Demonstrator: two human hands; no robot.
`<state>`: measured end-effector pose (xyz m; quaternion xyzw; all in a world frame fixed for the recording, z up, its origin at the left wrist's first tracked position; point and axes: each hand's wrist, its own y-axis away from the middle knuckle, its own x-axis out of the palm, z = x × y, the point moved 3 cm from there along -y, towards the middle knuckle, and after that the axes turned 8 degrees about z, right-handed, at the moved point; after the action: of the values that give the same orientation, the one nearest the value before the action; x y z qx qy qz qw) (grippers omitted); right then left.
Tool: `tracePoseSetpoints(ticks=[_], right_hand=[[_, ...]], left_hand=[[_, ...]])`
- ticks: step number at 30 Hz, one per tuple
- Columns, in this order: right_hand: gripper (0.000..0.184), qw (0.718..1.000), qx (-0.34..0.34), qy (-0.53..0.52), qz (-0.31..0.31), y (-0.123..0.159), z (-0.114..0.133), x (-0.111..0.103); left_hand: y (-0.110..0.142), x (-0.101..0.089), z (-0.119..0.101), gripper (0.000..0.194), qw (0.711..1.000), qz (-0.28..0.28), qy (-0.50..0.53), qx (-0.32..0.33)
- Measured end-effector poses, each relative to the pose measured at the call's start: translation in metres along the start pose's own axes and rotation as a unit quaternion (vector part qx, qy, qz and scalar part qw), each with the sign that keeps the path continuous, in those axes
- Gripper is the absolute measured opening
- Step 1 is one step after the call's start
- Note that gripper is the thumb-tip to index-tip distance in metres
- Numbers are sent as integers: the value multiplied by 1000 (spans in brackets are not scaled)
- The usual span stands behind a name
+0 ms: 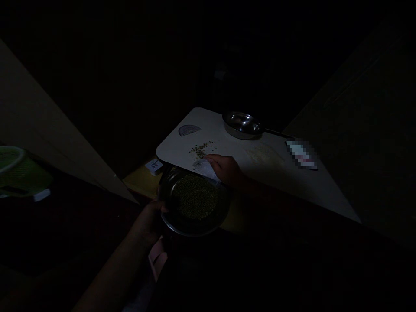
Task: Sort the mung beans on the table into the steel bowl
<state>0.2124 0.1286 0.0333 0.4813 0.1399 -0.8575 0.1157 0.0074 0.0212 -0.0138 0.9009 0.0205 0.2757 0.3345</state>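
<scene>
The scene is very dark. My left hand point(150, 221) grips the rim of a round metal bowl point(169, 216) full of small green beans point(195, 201), holding it just below the near edge of a pale table point(269, 169). My right hand point(225, 169) rests on the table edge above the bowl, fingers closed on a small pale sheet or card point(205, 168). A few loose green beans point(200, 149) lie scattered on the table just beyond that hand.
An empty metal bowl point(243, 124) stands at the table's far side. A grey half-round mark point(189, 129) sits near the far left corner, and a small flat packet point(302, 154) lies at the right. A green basket point(19, 173) is at far left. A white object point(154, 166) lies below the table.
</scene>
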Motion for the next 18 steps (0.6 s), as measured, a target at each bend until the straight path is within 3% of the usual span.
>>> tracePoseSetpoints(ticks=[11, 18], right_hand=[[37, 1000, 6, -1, -11, 10, -19, -15], [35, 999, 22, 0, -23, 3, -18, -13]], left_hand=[[-3, 0, 1, 28, 999, 20, 21, 15], [-1, 2, 0, 23, 1000, -4, 22, 12]])
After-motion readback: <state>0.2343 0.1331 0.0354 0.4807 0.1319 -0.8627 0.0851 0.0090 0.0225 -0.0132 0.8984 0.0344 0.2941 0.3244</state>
